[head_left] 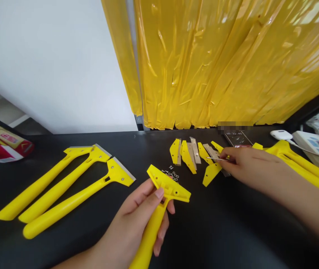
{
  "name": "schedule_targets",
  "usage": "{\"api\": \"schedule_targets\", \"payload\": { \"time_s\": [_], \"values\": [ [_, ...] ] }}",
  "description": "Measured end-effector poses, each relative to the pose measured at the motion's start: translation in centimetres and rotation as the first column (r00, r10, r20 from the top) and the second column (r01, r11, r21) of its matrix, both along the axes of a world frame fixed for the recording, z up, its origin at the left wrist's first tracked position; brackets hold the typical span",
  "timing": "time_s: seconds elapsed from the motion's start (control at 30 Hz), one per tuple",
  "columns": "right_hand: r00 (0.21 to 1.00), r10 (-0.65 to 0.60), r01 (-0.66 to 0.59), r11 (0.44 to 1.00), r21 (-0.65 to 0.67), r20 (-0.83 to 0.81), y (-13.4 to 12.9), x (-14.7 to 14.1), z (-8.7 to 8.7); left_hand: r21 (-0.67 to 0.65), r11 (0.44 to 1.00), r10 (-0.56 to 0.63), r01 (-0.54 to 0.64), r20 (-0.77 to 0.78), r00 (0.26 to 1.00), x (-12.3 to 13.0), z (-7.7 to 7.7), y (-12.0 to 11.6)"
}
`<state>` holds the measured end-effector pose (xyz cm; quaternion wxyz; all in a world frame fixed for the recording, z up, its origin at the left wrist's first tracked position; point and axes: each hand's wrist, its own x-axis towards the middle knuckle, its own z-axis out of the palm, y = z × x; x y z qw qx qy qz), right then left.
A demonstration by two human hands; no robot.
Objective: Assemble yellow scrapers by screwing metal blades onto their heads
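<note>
My left hand [139,209] is closed around the neck of a yellow plastic scraper handle [150,231]. Its wide head [172,185] faces up with no blade on it, and my thumb presses near the screw holes. My right hand [236,158] pinches a thin metal blade [216,159], seen nearly edge-on, above the loose parts. Around it lie yellow cover plates [187,157] and bare metal blades [195,150]. Small screws and nuts [173,174] are heaped just beyond the scraper head, partly hidden by it.
Several scrapers with blades fitted [75,196] lie at the left. More yellow handles [302,160] are partly behind my right arm. A phone showing a timer [238,138], a white charger [281,134] and a power strip [313,149] sit at the back right. A red-and-yellow package [5,140] stands far left.
</note>
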<state>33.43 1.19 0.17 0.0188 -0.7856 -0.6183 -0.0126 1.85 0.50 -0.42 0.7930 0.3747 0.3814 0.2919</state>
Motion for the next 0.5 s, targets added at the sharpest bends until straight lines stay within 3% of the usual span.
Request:
{"api": "schedule_targets", "payload": {
  "time_s": [0.27, 0.5],
  "values": [
    [0.991, -0.105, 0.100, 0.993, -0.060, -0.079, 1.9, -0.5, -0.3, 0.031, 0.999, -0.025, 0.025, 0.014, 1.000, 0.0, -0.2, -0.3],
    [0.964, -0.053, 0.038, 0.997, -0.062, -0.260, 3.7, 0.8, -0.8, 0.046, 0.997, -0.064, 0.064, 0.016, 0.998, 0.2, -0.2, -0.1]
  ]
}}
